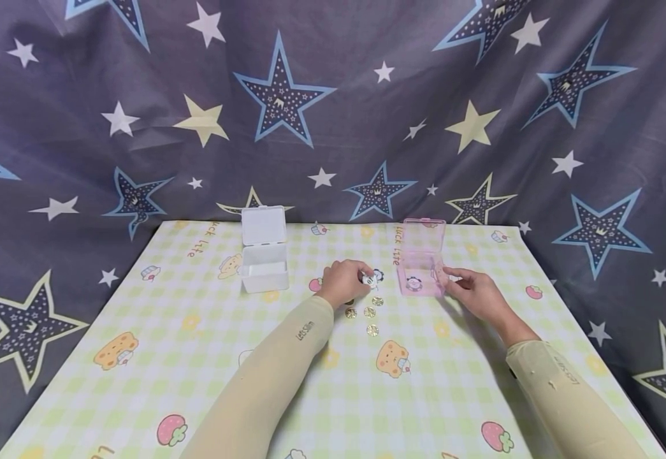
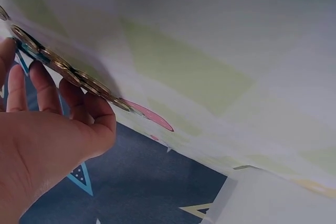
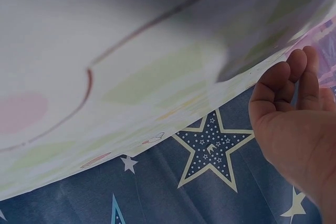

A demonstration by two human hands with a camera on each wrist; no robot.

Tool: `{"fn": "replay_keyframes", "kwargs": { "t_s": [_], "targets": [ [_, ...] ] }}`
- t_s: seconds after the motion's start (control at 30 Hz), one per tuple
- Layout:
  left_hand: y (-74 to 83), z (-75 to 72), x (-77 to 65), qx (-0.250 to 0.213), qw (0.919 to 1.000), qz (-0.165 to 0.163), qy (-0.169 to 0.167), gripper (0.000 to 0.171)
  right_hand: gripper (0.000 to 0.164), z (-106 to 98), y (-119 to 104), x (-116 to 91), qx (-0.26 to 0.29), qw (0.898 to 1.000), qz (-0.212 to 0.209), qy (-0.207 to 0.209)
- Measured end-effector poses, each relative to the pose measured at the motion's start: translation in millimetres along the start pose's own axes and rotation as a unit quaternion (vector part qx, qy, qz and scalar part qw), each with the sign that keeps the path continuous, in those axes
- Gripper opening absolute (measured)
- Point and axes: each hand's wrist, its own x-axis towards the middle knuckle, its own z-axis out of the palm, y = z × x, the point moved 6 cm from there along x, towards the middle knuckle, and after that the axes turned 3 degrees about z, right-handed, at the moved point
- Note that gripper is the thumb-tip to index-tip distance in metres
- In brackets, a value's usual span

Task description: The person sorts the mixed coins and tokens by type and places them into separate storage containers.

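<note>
Pale sleeves [image 1: 255, 389] come in closest, covering both forearms and leading to two bare hands over the counter [image 1: 453, 395]. Left hand [image 1: 341, 282] pinches a black-and-white disc [image 1: 369, 280] between thumb and fingers, just behind a loose group of gold coins [image 1: 369, 312] and left of the pink box [image 1: 420, 291]. Right hand [image 1: 476, 294] has its fingers against that box's right wall; whether they grip the wall or merely touch it, I cannot tell. Since the disc looks thin and smooth, a hold so near its edge could let it slip and drop among the coins. Fingers this low could also catch a coin and scatter the group. Too firm a push from the right might slide or tip the pink box, which looks light, or jolt its raised lid [image 1: 424, 237] down. As for direction, the disc seems round, so it has no evident long axis; its patterned face looks turned up towards the head camera, though fingers hide part of it. The pink box's mouth faces up, its hinge line runs left to right, and its lid stands at the far side.
</note>
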Motion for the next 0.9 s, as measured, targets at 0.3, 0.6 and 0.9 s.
{"fn": "replay_keyframes", "kwargs": {
  "t_s": [0.3, 0.6, 0.9],
  "targets": [
    [2.3, -2.8, -0.9, -0.031, 0.9995, 0.008, -0.003, 0.026, 0.047, 0.3, 0.7, -0.5, 0.002, 1.000, -0.002, -0.001],
    [5.7, -1.9, 0.1, -0.036, 0.9993, -0.006, -0.008, 0.025, 0.048, 0.2, 0.8, -1.1, 0.008, 1.000, -0.001, -0.003],
    [8.1, 0.5, -1.0, -0.073, 0.9972, -0.012, -0.011, 0.023, 0.048, 0.1, 0.5, -1.1, 0.004, 1.000, 0.006, -0.004]
  ]
}}
